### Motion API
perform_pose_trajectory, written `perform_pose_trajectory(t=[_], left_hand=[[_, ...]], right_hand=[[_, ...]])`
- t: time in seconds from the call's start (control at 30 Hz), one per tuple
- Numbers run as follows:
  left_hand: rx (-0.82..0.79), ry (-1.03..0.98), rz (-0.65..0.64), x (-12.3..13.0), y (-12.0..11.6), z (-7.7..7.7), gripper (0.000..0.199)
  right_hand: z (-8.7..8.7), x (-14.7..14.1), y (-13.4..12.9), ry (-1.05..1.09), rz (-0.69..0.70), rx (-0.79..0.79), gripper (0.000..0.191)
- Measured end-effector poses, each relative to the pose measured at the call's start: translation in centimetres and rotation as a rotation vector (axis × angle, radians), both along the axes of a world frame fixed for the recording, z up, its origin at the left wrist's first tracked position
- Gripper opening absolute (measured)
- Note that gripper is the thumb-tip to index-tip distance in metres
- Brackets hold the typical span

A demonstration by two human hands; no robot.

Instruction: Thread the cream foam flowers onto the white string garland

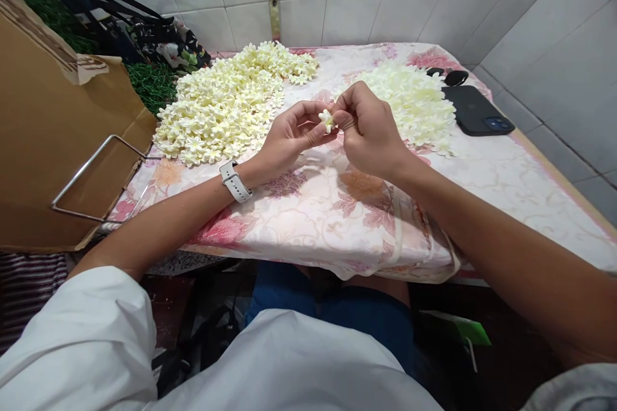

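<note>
A small white flower [326, 119] is held between the left hand [299, 131] and the right hand [364, 127], above the middle of the counter [308, 218]. It is pinched by the fingertips of the left hand; the right hand's fingers are curled close beside it (whether anything is gripped in them cannot be told). A white watch [234, 181] is worn on the left wrist. The counter is covered with a flowered cloth, on which a large heap of cream flowers [219, 106] is spread to the left of the hands. A paler pile of petals [409, 103] is seen behind and to the right of the right hand, with a black phone [475, 110] placed just beside it.
</note>
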State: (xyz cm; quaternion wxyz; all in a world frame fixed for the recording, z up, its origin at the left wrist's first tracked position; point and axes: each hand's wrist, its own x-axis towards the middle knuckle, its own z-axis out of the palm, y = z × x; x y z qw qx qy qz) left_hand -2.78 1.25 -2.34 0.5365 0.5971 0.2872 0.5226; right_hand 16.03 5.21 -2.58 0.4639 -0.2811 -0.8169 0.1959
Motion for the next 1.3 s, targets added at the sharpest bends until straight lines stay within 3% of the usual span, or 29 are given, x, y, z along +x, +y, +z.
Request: perform_pose_trajectory(t=[0.23,0.47,0.73,0.93,1.07,1.2,1.3], left_hand=[[0.013,-0.017,0.028,-0.4,0.4,-0.2,0.055],[0.102,-0.001,-0.01,-0.7,0.3,-0.1,0.046],[-0.026,-0.041,-0.111,0.0,-0.9,0.5,0.051],[-0.081,-0.087,-0.129,0.2,-1.2,0.8,0.055],[-0.077,-0.113,-0.131,0.3,-1.4,1.0,0.051],[-0.117,-0.17,-0.115,0.4,-1.5,1.1,0.042],[-0.145,-0.173,-0.112,0.3,-1.5,1.2,0.03]], right_hand=[[0.3,0.6,0.3,-0.09,0.021,0.186,0.04],[0.5,0.7,0.1,-0.051,0.055,0.158,0.008],[0.2,0.6,0.1,-0.083,0.075,0.099,0.017],[0.5,0.2,-0.3,0.004,0.127,-0.039,0.027],[0.3,0.1,-0.1,0.044,0.212,-0.131,0.033],[0.1,-0.1,-0.4,0.063,0.127,-0.042,0.036],[0.2,-0.2,-0.4,0.095,0.138,-0.056,0.039]])
